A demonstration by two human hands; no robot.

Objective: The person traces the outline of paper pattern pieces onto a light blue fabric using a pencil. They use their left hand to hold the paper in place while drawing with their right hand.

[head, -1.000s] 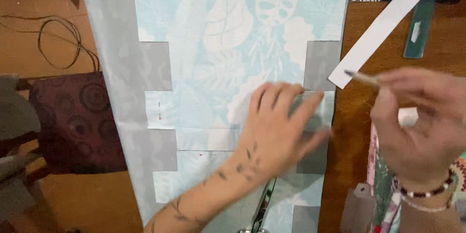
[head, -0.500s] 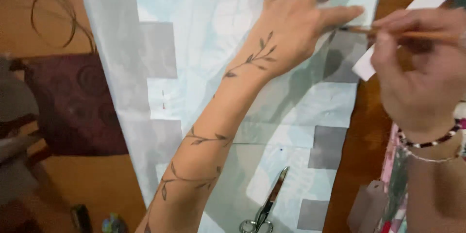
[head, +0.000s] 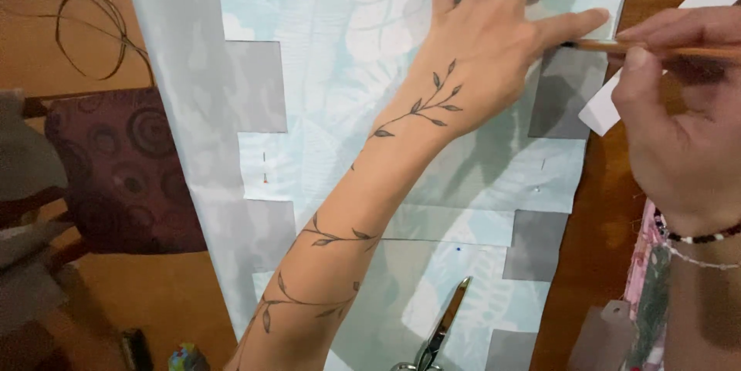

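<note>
- Pale blue leaf-print fabric sheet (head: 340,54) with grey notched edges is lying flat over the brown wooden table (head: 610,178).
- Left hand (head: 486,47) is pressing flat on it, fingers spread, gripping nothing.
- Right hand (head: 683,120) is pinching a thin wooden pencil (head: 656,48), tip at the fabric's right edge.
- Steel scissors (head: 441,328) are lying on the lower fabric.

The pale blue leaf-print cloth (head: 340,54) looks like a thin, matt woven cotton, smooth and flat, with grey rectangular patches (head: 256,87) of a duller, paper-like finish along both edges. At 3 o'clock the slim orange-brown wooden pencil (head: 679,50) shows a soft sheen. The brown wooden tabletop (head: 46,54) at 9 o'clock is smooth and faintly glossy. At 6 o'clock the silver metal scissors (head: 444,325) gleam. The dark maroon patterned cushion (head: 123,170) looks coarse and matt, and the white paper strip (head: 606,108) plain and smooth.
</note>
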